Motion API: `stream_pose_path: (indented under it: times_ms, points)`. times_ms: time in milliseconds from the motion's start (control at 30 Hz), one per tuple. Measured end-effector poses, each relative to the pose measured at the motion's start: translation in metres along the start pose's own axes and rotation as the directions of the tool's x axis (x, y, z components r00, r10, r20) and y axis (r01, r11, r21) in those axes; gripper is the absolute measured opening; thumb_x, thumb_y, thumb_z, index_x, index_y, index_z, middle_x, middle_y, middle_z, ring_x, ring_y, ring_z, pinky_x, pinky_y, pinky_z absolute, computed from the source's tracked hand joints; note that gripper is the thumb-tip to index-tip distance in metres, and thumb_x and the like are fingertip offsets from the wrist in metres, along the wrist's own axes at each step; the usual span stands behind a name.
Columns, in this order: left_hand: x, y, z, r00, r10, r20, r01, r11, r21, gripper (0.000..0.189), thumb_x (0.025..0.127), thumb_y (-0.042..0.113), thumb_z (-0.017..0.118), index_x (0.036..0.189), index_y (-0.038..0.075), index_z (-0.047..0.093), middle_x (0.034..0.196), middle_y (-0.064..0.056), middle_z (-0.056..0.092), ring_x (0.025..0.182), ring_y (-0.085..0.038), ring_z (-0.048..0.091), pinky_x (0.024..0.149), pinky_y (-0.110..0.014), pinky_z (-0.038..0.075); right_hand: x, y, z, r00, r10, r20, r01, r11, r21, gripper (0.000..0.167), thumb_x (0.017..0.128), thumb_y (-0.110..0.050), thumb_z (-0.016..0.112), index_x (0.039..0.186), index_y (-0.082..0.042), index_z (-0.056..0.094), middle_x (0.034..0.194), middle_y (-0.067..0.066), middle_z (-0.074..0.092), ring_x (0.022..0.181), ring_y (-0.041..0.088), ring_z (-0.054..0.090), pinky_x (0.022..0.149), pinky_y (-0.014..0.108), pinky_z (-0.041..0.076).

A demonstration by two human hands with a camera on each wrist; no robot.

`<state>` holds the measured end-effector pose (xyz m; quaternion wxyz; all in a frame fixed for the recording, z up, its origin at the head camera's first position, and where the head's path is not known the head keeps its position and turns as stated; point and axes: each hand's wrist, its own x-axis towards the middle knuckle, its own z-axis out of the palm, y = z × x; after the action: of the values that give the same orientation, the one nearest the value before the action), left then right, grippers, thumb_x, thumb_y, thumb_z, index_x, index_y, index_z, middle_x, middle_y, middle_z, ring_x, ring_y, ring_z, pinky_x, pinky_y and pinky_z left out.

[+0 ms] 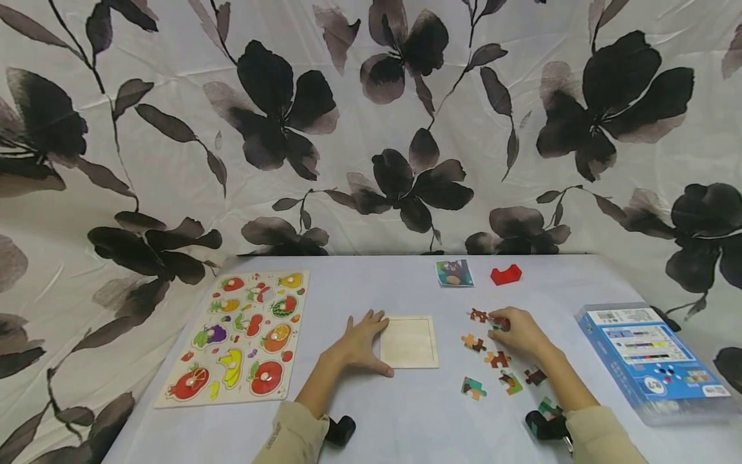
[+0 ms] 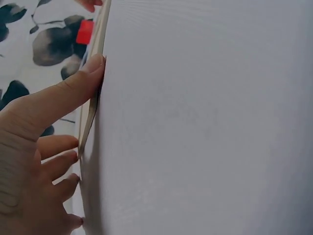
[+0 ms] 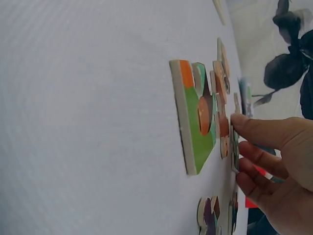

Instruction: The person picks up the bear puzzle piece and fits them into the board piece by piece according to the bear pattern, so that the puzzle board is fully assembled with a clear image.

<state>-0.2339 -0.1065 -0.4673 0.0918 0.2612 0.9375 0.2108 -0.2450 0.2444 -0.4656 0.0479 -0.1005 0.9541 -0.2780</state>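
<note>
My left hand (image 1: pixel 361 341) lies at the left side of a shallow square wooden puzzle tray (image 1: pixel 408 341), fingers spread, thumb along its near left corner. In the left wrist view the thumb (image 2: pixel 73 93) touches the tray's edge. On the right, my right hand (image 1: pixel 518 332) pinches a dark puzzle piece (image 1: pixel 503 323) between thumb and fingers, low over the table. Around it lie several loose jigsaw pieces, among them a brown one (image 1: pixel 478 315), an orange-brown one (image 1: pixel 497 359) and a green one (image 1: pixel 511 383). The right wrist view shows a green-and-orange piece (image 3: pixel 198 132) close up.
A fruit puzzle board (image 1: pixel 243 335) lies at the left. Toward the back are a small picture card (image 1: pixel 455 273) and a red piece (image 1: pixel 506 274). A blue-labelled plastic box (image 1: pixel 657 361) stands at the right edge. A floral cloth (image 1: pixel 371 129) hangs behind the table.
</note>
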Motion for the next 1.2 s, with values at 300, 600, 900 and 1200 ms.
stream_pose_path:
  times_ms: [300,600,900,1200]
  points:
    - [0.013,-0.004,0.004,1.0,0.022,-0.02,-0.023,0.999,-0.034,0.111,0.058,0.05,0.085,0.142,-0.003,0.036,0.148,-0.018,0.034,0.14,-0.038,0.021,0.11,-0.06,0.01,0.011,0.001,0.008,0.996,-0.032,-0.078,0.035,0.999,0.04,0.041,0.083,-0.016,0.071,0.114,0.01,0.062,0.096,0.016,0.062,0.078,0.021,0.048,0.068,0.034,0.043]
    - [0.03,-0.005,0.009,0.999,0.019,-0.051,-0.023,0.996,-0.084,0.108,0.059,0.046,0.086,0.143,-0.002,0.036,0.149,-0.018,0.033,0.14,-0.036,0.021,0.111,-0.059,0.006,0.024,0.0,0.007,0.995,-0.001,-0.098,0.015,0.988,0.151,0.022,0.082,-0.007,0.071,0.097,0.005,0.058,0.083,0.011,0.06,0.075,0.02,0.052,0.069,0.032,0.046]
    - [0.033,-0.006,0.008,0.999,0.026,-0.025,-0.029,0.99,-0.139,0.102,0.063,0.038,0.084,0.144,0.0,0.035,0.151,-0.02,0.027,0.141,-0.038,0.016,0.11,-0.06,0.0,0.037,-0.002,0.008,0.987,0.094,-0.131,-0.009,0.843,0.538,0.03,0.091,-0.006,0.061,0.116,0.009,0.054,0.098,0.022,0.065,0.075,0.008,0.06,0.063,0.018,0.051]
    - [0.033,-0.006,0.009,0.999,0.023,-0.043,-0.03,0.985,-0.17,0.104,0.062,0.036,0.085,0.143,-0.005,0.033,0.151,-0.02,0.028,0.142,-0.036,0.017,0.112,-0.058,0.001,0.041,-0.014,0.013,0.98,0.161,-0.116,-0.05,0.766,0.641,0.045,0.088,-0.011,0.064,0.128,0.005,0.052,0.113,0.022,0.055,0.088,0.01,0.055,0.07,0.015,0.049]
